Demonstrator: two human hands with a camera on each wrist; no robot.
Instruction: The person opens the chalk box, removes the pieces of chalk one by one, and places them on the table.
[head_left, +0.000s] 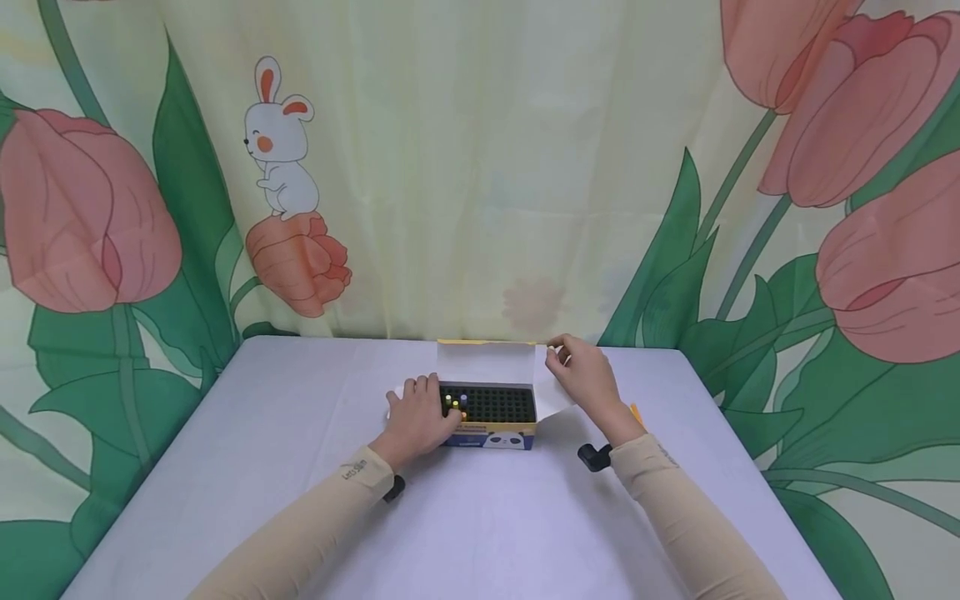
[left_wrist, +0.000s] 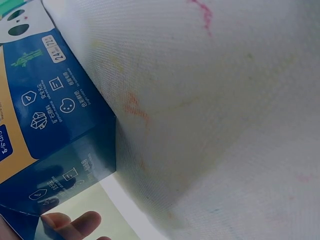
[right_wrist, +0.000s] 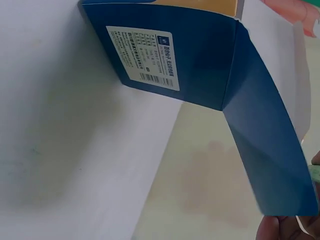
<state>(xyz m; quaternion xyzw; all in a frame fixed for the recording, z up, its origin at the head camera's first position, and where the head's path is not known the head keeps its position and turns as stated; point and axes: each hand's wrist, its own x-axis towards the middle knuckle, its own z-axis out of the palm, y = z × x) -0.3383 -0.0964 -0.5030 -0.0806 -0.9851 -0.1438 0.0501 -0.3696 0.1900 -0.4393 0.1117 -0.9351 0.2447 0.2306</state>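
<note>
An open chalk box [head_left: 495,437], blue and yellow with a panda face on its front, sits on the table. Its black insert [head_left: 498,404] has rows of holes, and several coloured chalk sticks [head_left: 455,405] stand at the left end. My left hand [head_left: 417,419] grips the box's left end, thumb over the top near the chalks. To the right of the raised lid [head_left: 486,361], my right hand [head_left: 588,377] pinches a small pale-green chalk [right_wrist: 314,172]. In the right wrist view its fingertips are right at the end of the blue side flap [right_wrist: 272,155].
The box stands on a white-covered table [head_left: 480,533], which bears faint coloured marks in the left wrist view. An orange thing [head_left: 636,412] lies partly hidden by my right wrist. Behind the table hangs a curtain [head_left: 480,183] printed with tulips and a rabbit.
</note>
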